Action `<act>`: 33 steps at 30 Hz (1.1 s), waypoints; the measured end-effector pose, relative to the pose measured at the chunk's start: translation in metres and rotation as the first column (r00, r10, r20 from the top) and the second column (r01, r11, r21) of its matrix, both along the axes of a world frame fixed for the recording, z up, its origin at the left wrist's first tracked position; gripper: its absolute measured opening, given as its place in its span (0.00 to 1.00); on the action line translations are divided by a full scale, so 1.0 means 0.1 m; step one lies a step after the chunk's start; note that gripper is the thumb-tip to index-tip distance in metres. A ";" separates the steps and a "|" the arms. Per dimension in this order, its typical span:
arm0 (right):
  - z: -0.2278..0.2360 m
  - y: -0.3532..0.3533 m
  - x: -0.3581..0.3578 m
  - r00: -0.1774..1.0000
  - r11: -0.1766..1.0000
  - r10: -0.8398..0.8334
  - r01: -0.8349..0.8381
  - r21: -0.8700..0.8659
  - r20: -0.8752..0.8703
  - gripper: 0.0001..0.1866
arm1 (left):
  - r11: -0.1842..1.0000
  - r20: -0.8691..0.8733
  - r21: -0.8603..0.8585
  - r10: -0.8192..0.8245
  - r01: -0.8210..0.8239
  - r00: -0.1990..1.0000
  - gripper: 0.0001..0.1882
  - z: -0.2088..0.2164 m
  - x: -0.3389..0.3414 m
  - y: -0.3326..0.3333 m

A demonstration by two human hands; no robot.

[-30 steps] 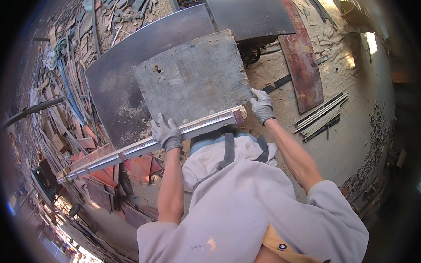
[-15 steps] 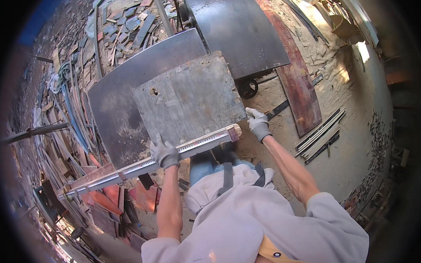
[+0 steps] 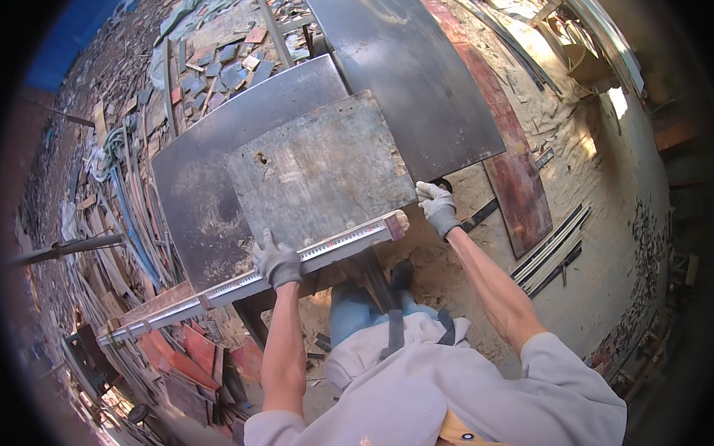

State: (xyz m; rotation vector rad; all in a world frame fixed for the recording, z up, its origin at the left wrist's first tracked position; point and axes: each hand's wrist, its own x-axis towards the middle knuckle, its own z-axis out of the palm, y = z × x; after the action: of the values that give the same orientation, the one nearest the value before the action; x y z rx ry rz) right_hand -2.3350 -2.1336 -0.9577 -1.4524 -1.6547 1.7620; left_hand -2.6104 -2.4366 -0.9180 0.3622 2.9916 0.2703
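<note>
A worn grey board with a small hole near its left side lies flat on a dark metal plate. Along its near edge runs a long rail with a measuring scale, capped by a reddish block at the right end. My left hand, in a grey-white knit glove, rests on the board's near edge and the rail with its fingers spread. At the near right corner of the board, my gloved right hand is closed on the edge; its thumb is partly hidden.
A larger dark metal tabletop adjoins the board's right side. Beyond it lies a long reddish board. Thin strips lie on the dusty floor at right. Offcuts and long strips cover the ground at left. Reddish panels lean below the rail.
The board, rail and left plate have slid forward past the right tabletop, my hands moving with them. The tabletop and floor strips now appear nearer, and more of my legs shows.
</note>
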 end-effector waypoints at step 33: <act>0.04 1.16 -1.58 0.959 0.776 0.212 -0.282 0.565 0.188 0.18 | 1.000 0.061 -0.021 0.010 -0.008 0.998 0.27 -0.04 -1.69 1.15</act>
State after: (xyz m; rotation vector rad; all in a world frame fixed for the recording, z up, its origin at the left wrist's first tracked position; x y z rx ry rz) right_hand -2.4934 -2.0180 -0.9535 -1.0877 -2.2742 1.1045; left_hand -2.7795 -2.3218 -0.9222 0.3323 2.9341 0.2471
